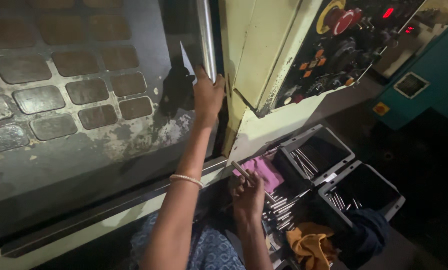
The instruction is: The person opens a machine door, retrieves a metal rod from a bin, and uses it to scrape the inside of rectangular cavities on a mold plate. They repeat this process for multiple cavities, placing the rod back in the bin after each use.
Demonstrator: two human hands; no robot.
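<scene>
On steel handle (pixel 207 40), left hand (pixel 207 92) grips.

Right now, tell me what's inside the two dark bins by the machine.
Both bins hold a few loose metal rods. Their dark depths hide any more, and a blue cloth covers the nearer bin's lower corner.

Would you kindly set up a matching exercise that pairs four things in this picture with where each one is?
Things:
1. left hand
2. right hand
3. orange cloth
4. red round button

Places:
A. on the dark control panel at the top
B. lying low down, beside the grey bins
C. on the upright metal door handle
D. above a pile of metal rods, holding one rod

Pairs: 1-C, 2-D, 3-B, 4-A
</scene>
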